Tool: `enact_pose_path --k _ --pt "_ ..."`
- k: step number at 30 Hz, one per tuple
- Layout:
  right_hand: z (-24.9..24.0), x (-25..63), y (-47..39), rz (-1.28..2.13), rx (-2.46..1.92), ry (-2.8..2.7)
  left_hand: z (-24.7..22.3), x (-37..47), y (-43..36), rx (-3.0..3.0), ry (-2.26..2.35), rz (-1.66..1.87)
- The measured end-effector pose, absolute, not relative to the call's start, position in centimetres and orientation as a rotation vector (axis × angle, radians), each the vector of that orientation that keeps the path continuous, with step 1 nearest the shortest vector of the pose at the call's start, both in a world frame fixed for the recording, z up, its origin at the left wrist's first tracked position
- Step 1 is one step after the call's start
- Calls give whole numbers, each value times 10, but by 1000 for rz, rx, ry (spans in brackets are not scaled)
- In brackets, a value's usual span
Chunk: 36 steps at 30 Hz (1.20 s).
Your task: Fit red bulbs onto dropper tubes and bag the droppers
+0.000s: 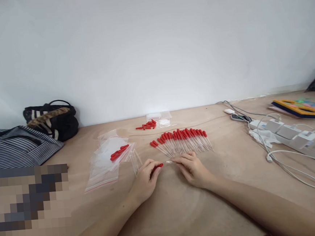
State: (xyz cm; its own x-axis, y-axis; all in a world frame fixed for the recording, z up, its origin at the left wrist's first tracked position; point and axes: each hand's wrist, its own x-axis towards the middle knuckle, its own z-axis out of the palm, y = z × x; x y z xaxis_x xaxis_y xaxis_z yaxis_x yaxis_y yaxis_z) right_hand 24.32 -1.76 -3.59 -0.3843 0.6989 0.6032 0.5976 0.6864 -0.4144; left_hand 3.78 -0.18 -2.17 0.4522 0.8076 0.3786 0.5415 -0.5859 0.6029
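Observation:
My left hand [147, 178] pinches a red rubber bulb [160, 165] between thumb and fingers. Just right of it, my right hand [192, 169] holds a clear glass tube [169, 162], its end pointing at the bulb with a small gap between them. Beyond my hands lies a fanned row of droppers [185, 139], clear tubes with red bulbs at their far ends. Several loose clear tubes [134, 161] rest left of my left hand. Red bulbs [119, 152] lie on clear zip bags [104, 167] at the left, and more red bulbs [147, 125] sit near the wall.
On the brown table [181, 218], a power strip [298, 136] with white chargers and loose cables [293, 174] takes up the right side. A yellow and blue frame [298, 108] lies behind it. A black bag [62, 122] and a striped bag [20, 147] are at the left.

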Motion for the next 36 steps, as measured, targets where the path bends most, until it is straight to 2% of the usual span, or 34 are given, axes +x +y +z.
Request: enact_pose_path --k 12,24,36 --pt "-37 229 -20 171 -995 -2108 -28 35 -1 2230 1159 844" --pt "-36 226 -24 200 -941 -2144 -34 33 -4 2168 1182 1048" --pt "-34 235 -21 0 -869 -2261 -31 32 -4 2295 950 1065"
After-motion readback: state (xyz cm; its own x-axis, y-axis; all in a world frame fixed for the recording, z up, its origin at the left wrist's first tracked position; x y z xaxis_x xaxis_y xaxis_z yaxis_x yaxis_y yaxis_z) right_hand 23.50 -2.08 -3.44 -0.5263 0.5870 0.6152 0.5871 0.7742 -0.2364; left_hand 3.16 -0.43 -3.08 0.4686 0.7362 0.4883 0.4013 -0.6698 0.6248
